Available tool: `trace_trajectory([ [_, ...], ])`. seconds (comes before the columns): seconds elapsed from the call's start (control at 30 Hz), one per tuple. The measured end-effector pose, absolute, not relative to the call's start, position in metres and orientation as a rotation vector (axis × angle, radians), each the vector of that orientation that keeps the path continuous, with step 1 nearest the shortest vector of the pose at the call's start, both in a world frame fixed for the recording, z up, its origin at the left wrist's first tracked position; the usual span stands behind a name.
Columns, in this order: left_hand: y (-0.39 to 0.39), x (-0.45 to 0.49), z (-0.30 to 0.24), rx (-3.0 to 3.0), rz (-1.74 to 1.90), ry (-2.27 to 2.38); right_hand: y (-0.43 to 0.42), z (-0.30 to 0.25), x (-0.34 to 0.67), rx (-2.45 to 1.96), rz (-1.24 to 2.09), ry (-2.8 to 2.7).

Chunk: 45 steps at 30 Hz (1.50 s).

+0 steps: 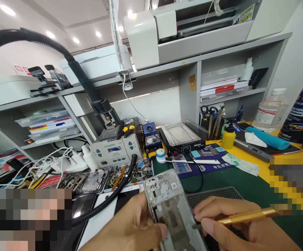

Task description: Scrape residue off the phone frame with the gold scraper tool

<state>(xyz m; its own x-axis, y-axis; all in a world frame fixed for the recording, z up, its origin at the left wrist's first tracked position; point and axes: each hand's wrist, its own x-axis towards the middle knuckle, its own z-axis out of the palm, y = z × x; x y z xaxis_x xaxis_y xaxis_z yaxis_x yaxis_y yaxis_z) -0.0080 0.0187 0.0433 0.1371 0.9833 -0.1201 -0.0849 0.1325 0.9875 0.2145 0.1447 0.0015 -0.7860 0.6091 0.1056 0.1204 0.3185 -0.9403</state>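
My left hand grips the left edge of an opened phone frame, silver, with its bare inside facing up. My right hand pinches a gold-handled tool like a pen. The tool's dark tip rests on the lower right part of the frame. Both hands are low in the view, over a green mat and a black perforated pad.
A grey soldering station, a black heating plate and a yellow bottle stand behind. Trays of phone parts lie left. A black hose runs across. Shelves hold printers and papers. A clear bottle stands right.
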Motion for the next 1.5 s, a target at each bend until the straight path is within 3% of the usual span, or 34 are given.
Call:
trace_trajectory([
  [0.4,0.020,-0.016,0.043,1.072,0.954,1.093,0.148,0.004,0.220,-0.759,1.768,-2.101],
  [0.9,0.029,-0.031,0.034,1.013,1.109,1.116,0.159,0.016,0.210,-0.850,1.584,-2.171],
  [1.1,0.028,-0.026,0.035,0.974,1.135,1.117,0.161,0.017,0.211,-0.870,1.343,-2.297],
  [1.3,0.030,-0.026,0.030,0.908,1.189,1.082,0.157,0.018,0.210,-0.833,1.635,-2.012],
  [1.5,0.031,-0.026,0.024,0.815,1.232,1.020,0.167,0.007,0.213,-0.864,1.537,-1.744],
])
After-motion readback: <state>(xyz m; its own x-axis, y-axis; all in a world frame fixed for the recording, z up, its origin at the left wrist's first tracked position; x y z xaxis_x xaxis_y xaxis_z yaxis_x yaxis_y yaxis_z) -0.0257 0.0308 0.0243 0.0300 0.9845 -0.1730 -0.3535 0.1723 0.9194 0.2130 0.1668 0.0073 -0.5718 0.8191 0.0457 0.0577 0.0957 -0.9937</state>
